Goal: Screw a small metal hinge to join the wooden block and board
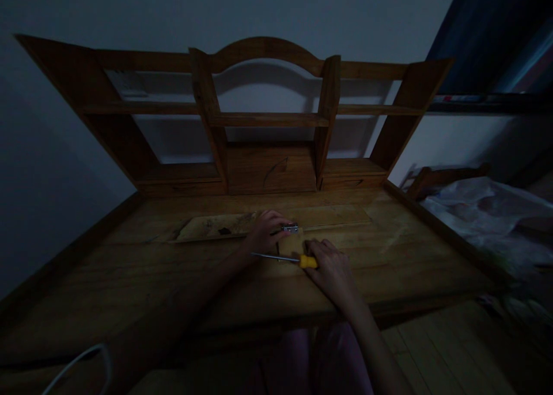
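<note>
Pink-clad lap (319, 354) at the near edge, white cable (78, 360) looping near left. Both forearms reach out over the wooden desk (129, 280).

Right hand (330, 268): fingers curled shut round the yellow handle of one screwdriver (283, 258). Slim steel shaft lies nearly flat and points left, passing just near of the left hand.

Left hand (265, 231): fingers bent, tips pressing on one small silvery metal hinge (290, 229); can't tell if it pinches the piece or only holds it down. Hinge sits mid-desk on a pale wood block (294, 242), at the near edge of a long flat board (224, 225) running left to right. Board is worn, with a dark blotch left of the hand.

Count: one screwdriver, one hinge, one board, two hands.

Far side: wooden hutch (263, 124) with three open bays and an arched top. Right of the desk: a bed (484, 211) with pale crumpled covers. Light is dim, fine detail lost.
</note>
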The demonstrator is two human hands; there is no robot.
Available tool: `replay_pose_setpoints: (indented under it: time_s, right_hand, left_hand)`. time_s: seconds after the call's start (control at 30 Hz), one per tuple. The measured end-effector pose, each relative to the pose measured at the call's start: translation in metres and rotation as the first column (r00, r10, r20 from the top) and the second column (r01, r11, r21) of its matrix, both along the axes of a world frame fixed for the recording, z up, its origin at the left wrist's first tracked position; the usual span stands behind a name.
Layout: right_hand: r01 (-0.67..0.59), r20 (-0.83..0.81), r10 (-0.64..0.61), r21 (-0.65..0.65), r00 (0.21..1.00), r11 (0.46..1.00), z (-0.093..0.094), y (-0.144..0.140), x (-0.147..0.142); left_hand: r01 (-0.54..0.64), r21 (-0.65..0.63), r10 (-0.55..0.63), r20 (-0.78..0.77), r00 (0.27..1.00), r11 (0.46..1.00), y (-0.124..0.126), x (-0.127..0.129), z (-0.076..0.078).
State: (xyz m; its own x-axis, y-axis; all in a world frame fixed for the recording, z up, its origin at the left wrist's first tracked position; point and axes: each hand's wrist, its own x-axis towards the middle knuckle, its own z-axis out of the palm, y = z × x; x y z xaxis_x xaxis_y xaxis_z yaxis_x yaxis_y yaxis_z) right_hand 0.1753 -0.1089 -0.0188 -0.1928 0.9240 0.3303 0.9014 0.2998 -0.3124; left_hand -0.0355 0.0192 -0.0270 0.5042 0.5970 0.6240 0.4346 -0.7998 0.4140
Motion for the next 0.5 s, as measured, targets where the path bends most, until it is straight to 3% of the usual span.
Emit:
replay_pose_setpoints:
  time_s: [0.13, 0.5]
  right_hand:
    - [-0.005, 0.0, 0.005, -0.006, 1.0, 1.0, -0.0002, 0.0016, 0.0004]
    - [-0.018, -0.008, 0.018, 0.014, 1.0, 1.0, -0.0004, 0.0011, 0.0005]
  left_hand:
    - [-0.072, -0.011, 0.072, 0.01, 0.997, 0.997, 0.0008, -0.0016, 0.0006]
    - [-0.052, 0.017, 0.053, -0.08, 0.995, 0.998, -0.0024, -0.0011, 0.003]
